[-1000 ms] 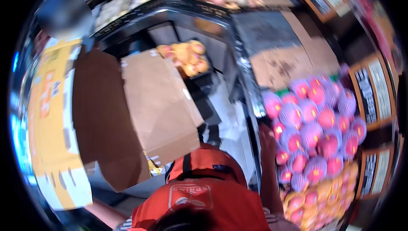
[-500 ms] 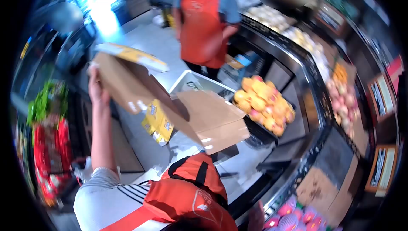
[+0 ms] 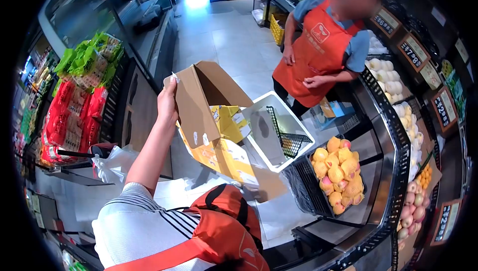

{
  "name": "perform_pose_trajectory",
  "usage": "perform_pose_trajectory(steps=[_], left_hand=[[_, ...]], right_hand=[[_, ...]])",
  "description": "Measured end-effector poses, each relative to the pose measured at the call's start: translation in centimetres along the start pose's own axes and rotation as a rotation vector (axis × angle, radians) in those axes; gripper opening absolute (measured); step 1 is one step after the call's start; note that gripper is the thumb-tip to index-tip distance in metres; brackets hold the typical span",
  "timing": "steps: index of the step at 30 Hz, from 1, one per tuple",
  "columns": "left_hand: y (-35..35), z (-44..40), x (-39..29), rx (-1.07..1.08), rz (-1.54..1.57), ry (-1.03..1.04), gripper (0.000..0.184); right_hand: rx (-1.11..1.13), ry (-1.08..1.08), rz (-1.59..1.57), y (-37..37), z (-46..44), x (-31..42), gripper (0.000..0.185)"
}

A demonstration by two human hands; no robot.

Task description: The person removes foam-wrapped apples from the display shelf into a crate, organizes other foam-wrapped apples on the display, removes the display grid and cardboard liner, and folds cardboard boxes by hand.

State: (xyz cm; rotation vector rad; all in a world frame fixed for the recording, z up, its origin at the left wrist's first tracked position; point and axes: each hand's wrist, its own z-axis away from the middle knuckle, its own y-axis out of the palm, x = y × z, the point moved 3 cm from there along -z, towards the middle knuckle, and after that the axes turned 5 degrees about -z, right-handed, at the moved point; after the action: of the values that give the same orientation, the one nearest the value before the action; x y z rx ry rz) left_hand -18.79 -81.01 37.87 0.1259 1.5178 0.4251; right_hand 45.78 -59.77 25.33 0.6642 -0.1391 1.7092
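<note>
My left hand [image 3: 168, 100] is closed on the upper left edge of an opened cardboard box [image 3: 193, 102], held tilted over the floor with its flaps spread. Yellow printed panels show on its lower side. Right behind the box lies a yellow carton [image 3: 230, 123], beside a white bin [image 3: 281, 160] that has a black mesh crate piece [image 3: 290, 139] inside. To the right, a black crate holds fruit in yellow foam nets [image 3: 339, 174]. My right hand is out of view.
A co-worker in a red apron [image 3: 318, 47] stands beyond the bin. Bagged goods [image 3: 74, 116] fill a shelf on the left. The black display edge [image 3: 398, 171] curves along the right, with produce and price signs. A clear plastic bag [image 3: 115, 164] hangs at left.
The view has swung left and the co-worker now shows more fully. The box in my left hand has turned, its printed side now facing down. My right hand has left the view.
</note>
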Motion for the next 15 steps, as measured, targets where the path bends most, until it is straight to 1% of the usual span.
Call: perform_pose_trajectory(steps=[3, 7, 10, 15], left_hand=[[-1.1, -1.2, 0.0, -0.022, -0.063, -0.028, 0.031], [-0.9, -2.7, 0.3, 0.032, -0.086, -0.056, 0.032], [-0.9, -3.1, 0.7, 0.035, -0.095, -0.082, 0.033], [-1.6, -4.4, 1.1, -0.007, -0.121, -0.047, 0.035]], right_hand=[[-0.036, -0.034, 0.123, 5.5, -3.7, 1.1, 0.083], [-0.023, -0.043, 0.179, 9.9, -6.5, 1.9, 0.081], [-0.014, -0.042, 0.218, 11.6, -7.4, 2.0, 0.079], [-0.021, -0.04, 0.237, 12.4, -7.9, 2.3, 0.077]])
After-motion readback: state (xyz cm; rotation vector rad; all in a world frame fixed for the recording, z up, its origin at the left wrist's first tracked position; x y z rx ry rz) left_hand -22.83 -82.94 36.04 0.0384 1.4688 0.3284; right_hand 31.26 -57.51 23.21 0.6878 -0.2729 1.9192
